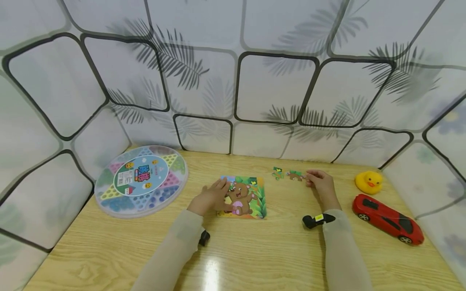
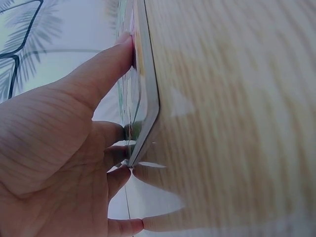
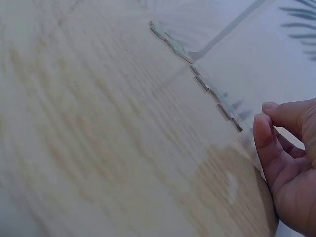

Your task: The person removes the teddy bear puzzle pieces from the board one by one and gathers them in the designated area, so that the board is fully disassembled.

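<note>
A bear jigsaw puzzle (image 1: 242, 198) in a flat frame lies on the table. Across its left side rests my left hand (image 1: 212, 198), thumb and fingers spread. In the left wrist view, the thumb of the left hand (image 2: 54, 143) touches the puzzle's face, and some fingers reach past its edge. Right of the puzzle lie loose jigsaw pieces, one greenish (image 1: 278, 173) and a brown-and-green group (image 1: 295, 175). My right hand (image 1: 322, 184) is beside that group's right end. In the right wrist view, its thumb and forefinger tips meet close to the pieces (image 3: 217, 98); nothing shows between them.
A round Chinese checkers set (image 1: 142, 180) lies at the left. To the right of my right hand are a yellow rubber duck (image 1: 368, 182) and a red toy car (image 1: 387, 218). Patterned walls (image 1: 204, 133) rise behind and beside the wooden table (image 1: 262, 254).
</note>
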The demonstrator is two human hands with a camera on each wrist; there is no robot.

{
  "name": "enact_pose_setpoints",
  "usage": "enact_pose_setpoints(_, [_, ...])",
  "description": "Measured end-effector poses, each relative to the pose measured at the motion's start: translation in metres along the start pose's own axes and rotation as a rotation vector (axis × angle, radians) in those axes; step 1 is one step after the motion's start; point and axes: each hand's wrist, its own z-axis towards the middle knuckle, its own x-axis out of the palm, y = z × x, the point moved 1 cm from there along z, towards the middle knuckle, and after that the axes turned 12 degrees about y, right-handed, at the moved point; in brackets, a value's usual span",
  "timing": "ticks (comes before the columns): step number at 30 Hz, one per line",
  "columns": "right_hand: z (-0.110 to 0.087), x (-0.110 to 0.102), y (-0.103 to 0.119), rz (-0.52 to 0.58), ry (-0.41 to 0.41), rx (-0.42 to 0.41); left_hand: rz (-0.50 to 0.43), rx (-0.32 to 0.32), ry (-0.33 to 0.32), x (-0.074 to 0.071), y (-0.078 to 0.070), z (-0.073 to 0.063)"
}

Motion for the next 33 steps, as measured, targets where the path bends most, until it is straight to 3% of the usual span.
enact_pose_setpoints(4, [-0.001,-0.002,-0.002,0.069,-0.004,-0.009,-0.005,0.001,0.003,0.001,0.0,0.001])
enact_pose_setpoints(13, [-0.006,-0.002,-0.001,0.112,0.017,-0.027,-0.005,0.007,0.001,0.004,0.001,0.005])
enact_pose_setpoints(24, [-0.017,0.016,-0.003,0.251,0.126,-0.066,-0.011,0.004,0.008,0.005,0.003,0.007])
enact_pose_setpoints(29, [-0.019,0.03,-0.003,0.21,0.219,-0.097,-0.008,0.01,0.006,0.004,0.003,0.006])
enact_pose_setpoints(33, [-0.02,0.042,0.0,0.103,0.272,-0.121,-0.011,0.01,0.007,0.002,0.002,0.004])
